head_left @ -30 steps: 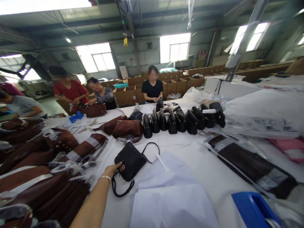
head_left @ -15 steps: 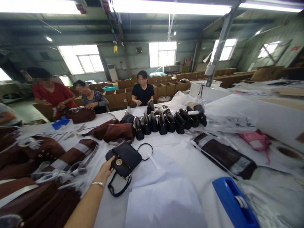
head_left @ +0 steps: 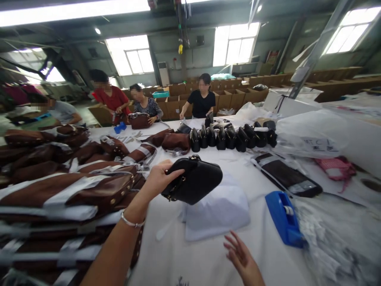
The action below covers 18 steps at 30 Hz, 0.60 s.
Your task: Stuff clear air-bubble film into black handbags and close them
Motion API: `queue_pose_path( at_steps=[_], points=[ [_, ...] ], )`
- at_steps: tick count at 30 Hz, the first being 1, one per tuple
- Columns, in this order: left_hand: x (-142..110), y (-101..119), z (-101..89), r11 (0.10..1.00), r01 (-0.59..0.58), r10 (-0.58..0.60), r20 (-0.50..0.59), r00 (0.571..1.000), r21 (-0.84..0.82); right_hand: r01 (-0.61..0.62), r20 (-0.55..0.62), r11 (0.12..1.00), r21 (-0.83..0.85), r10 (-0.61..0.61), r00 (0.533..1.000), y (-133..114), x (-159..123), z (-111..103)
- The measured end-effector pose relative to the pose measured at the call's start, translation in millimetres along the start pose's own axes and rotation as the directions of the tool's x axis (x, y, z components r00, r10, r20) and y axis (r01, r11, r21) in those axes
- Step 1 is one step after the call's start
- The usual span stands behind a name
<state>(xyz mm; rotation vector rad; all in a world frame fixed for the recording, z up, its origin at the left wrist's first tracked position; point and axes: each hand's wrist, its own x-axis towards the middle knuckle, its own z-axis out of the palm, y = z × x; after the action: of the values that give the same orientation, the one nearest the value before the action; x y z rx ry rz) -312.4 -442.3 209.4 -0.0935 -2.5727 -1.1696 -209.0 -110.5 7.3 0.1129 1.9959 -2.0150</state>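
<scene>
My left hand [head_left: 162, 179] grips a small black handbag [head_left: 198, 180] by its left end, thumb on top, holding it tilted above the table. Gold-coloured hardware shows along the bag's near left edge. Below and right of the bag lie thin white sheets [head_left: 218, 222] on the white tabletop. My right hand [head_left: 242, 258] is at the lower middle right, fingers apart and holding nothing, a little way from the sheets. A row of several black handbags [head_left: 220, 138] stands upright beyond the held bag.
Brown bags with white wrapping [head_left: 98, 190] are piled on the left. To the right are a blue tape dispenser [head_left: 282, 216], a dark wrapped bag [head_left: 288, 174], clear plastic [head_left: 336, 250] and pink checked cloth [head_left: 336, 171]. Several co-workers stand across the table, including one in black [head_left: 201, 103].
My left hand has lifted the black handbag off the table and turned it over. My right hand has come into view at the lower right. The camera view has shifted left.
</scene>
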Motion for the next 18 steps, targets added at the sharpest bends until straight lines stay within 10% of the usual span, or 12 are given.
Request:
queue_pose_path(
  at_steps=[8, 13, 18],
  points=[
    [-112.8, 73.2, 0.2, 0.992, 0.043, 0.004, 0.379, 0.926, -0.115, -0.023, 0.154, 0.902, 0.432, -0.048, 0.987, -72.7, -47.0, 37.3],
    [-154.6, 55.8, 44.3, 0.979, 0.107, -0.031, 0.396, 0.918, -0.173, -0.187, 0.182, 0.821, 0.539, 0.103, 0.978, -31.1, -69.1, 37.9],
    [-216.8, 28.5, 121.3, 0.984, 0.141, -0.088, 0.391, 0.916, -0.109, -0.339, 0.072, 0.882, 0.328, 0.335, 0.940, 43.5, -76.5, -6.9]
  ],
)
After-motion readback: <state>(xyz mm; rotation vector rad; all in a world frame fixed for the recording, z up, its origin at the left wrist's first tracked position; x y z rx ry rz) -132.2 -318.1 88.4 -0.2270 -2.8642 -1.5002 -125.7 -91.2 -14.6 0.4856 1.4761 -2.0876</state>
